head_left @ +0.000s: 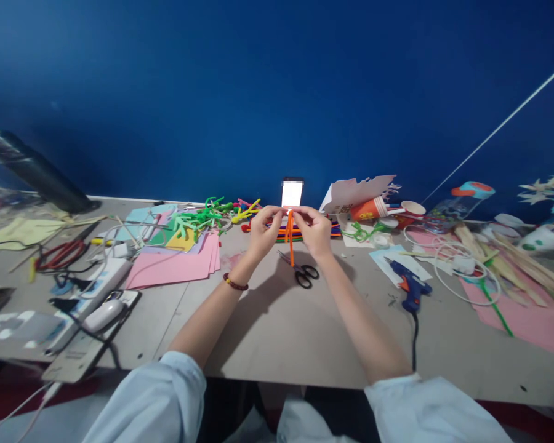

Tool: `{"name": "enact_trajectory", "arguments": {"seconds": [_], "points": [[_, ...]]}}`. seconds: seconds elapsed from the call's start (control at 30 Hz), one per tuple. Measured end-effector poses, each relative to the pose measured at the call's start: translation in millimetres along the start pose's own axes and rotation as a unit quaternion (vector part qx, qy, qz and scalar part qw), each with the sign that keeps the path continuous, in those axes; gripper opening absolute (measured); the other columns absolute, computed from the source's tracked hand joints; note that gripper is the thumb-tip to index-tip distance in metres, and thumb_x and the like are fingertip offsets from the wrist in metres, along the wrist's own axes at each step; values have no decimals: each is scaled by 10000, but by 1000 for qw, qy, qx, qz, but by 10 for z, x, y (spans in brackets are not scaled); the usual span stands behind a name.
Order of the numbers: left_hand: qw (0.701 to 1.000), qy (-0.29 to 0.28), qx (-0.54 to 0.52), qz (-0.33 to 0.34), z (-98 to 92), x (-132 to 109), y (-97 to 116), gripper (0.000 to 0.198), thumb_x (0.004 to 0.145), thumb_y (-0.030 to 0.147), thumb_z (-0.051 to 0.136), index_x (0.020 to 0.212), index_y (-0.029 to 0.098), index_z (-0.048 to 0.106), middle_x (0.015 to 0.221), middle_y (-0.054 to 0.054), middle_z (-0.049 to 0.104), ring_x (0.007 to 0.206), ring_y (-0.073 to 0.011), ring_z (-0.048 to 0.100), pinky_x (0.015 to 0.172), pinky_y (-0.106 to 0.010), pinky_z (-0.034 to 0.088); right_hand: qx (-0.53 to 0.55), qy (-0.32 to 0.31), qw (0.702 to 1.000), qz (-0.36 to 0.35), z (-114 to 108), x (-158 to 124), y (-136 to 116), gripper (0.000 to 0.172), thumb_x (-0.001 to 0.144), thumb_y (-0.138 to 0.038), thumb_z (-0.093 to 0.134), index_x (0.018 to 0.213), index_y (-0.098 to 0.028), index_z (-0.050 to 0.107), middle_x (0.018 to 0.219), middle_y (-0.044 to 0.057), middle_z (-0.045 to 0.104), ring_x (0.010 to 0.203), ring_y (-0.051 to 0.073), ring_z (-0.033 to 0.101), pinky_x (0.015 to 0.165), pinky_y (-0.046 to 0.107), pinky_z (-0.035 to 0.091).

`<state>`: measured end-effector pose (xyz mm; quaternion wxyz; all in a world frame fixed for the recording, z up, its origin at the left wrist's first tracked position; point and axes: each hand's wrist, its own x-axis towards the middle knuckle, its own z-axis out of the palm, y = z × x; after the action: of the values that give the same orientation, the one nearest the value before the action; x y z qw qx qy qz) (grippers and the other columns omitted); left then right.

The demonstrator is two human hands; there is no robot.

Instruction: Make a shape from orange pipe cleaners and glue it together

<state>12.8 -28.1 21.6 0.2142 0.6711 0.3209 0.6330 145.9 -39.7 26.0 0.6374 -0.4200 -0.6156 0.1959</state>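
Note:
My left hand (265, 231) and my right hand (313, 232) are raised close together above the middle of the table. Their fingertips pinch the upper end of an orange pipe cleaner (291, 246), whose legs hang down between them. A small whitish bit shows at the fingertips, too small to name. Below the hanging ends lies a pair of black-handled scissors (303, 275) on the tabletop. Behind my hands several coloured pipe cleaners (335, 229) lie in a row, and a bright phone screen (292, 192) leans against the blue wall.
Pink paper sheets (170, 267) and a heap of green pipe cleaners (203, 218) lie left. Further left are a power strip (92, 295), red-handled pliers (64, 253) and a dark bottle (37, 172). On the right are a blue glue gun (409, 284), paper cups (369, 209) and a coiled white cable (466, 271).

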Motion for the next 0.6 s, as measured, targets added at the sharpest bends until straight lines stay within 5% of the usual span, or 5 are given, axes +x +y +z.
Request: {"name": "enact_trajectory", "arguments": {"seconds": [0.1, 0.27, 0.6], "points": [[993, -20, -86, -84, 2, 23, -25, 211, 829, 357, 593, 899, 182, 687, 893, -71, 685, 811, -160, 626, 696, -268, 487, -38, -19, 998, -49, -46, 18, -19, 175, 832, -287, 575, 959, -226, 678, 915, 46, 711, 845, 182, 671, 802, 334, 544], [987, -41, -97, -118, 5, 37, -51, 220, 756, 365, 678, 859, 172, 708, 882, -78, 691, 806, -168, 635, 718, -284, 498, -80, -49, 990, -102, -79, 30, -10, 210, 859, -258, 535, 1040, -237, 639, 974, 54, 694, 898, 182, 658, 829, 335, 537], [951, -29, -209, -226, 32, 54, 50, 257, 652, 388, 760, 770, 165, 712, 700, -25, 672, 637, -107, 580, 610, -234, 454, -165, -22, 971, -173, -110, 44, -20, 180, 885, -268, 502, 863, -215, 672, 869, 67, 693, 809, 198, 621, 738, 346, 514]]}}
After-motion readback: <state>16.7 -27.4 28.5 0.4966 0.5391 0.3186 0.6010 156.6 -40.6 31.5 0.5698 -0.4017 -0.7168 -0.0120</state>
